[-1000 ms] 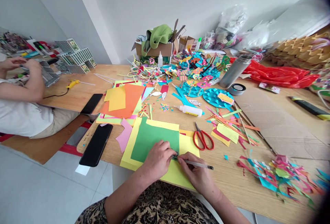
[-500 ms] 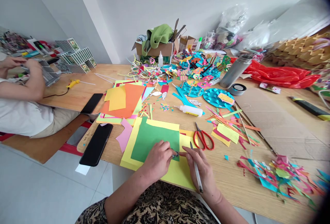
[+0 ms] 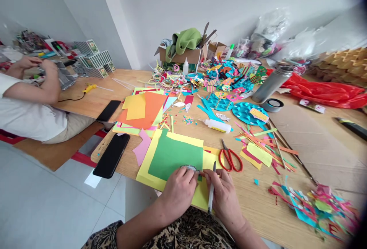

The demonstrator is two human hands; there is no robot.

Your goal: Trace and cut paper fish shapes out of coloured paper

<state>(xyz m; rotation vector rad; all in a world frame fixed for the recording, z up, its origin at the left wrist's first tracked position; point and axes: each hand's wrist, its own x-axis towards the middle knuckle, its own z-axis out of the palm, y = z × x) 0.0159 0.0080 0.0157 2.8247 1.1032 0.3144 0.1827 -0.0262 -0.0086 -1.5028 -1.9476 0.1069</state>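
On desk point(image 3: 252, 211), hold green sheet point(image 3: 174, 151) flat. Press evenly with left hand point(image 3: 180, 191); cannot tell whether clenched. Found grasping pen point(image 3: 211, 192) in right hand point(image 3: 227, 195); angle tip clear. Steady paper cutout point(image 3: 189, 167), located on green sheet at left fingers.

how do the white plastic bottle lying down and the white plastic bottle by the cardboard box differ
The lying white plastic bottle is on its side, while the standing white plastic bottle is upright. The lying bottle shows yellow markings; the standing bottle shows none. Both have narrow nozzles.
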